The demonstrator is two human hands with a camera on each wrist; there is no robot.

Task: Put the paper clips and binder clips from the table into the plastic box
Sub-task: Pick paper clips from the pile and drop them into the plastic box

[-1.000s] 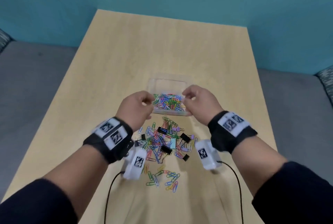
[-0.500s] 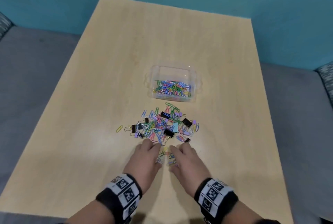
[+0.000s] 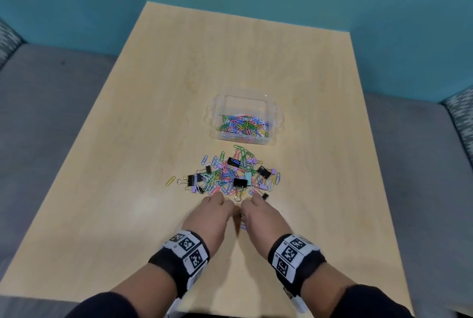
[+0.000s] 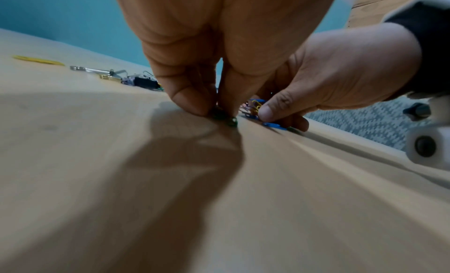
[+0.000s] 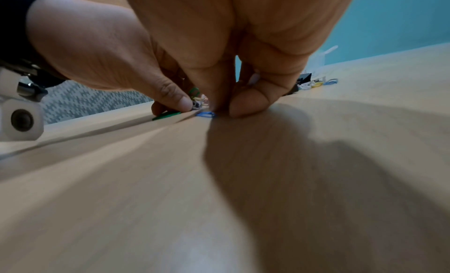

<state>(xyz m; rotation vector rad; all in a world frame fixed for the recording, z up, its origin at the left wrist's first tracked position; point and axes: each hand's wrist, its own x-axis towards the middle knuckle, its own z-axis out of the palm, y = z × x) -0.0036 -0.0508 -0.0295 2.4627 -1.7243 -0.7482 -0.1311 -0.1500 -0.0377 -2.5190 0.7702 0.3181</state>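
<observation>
Gathering: left hand (image 3: 208, 218) and right hand (image 3: 263, 219) side by side, nearly touching, knuckles up, fingertips down on the desk (image 3: 107, 189) at the near side of the pile.
Left grip: thumb and fingers curled together, pinching a dark green paper clip (image 4: 225, 117) against the desk top.
Right grip: fingers curled, thumb (image 5: 246, 102) pressed to the desk, a blue paper clip (image 5: 206, 114) under the fingertips; more clips bunched between the two hands.
Pile: loose paper clips (image 3: 225, 177) and binder clips (image 3: 240, 182) mid-desk, just beyond the fingertips, between hands and box.
Stray: a yellow paper clip (image 3: 170, 180) just left of the pile.
Plastic box (image 3: 277, 123): clear, open, toward the far side of the pile, part-filled with coloured clips; well apart from both hands.
</observation>
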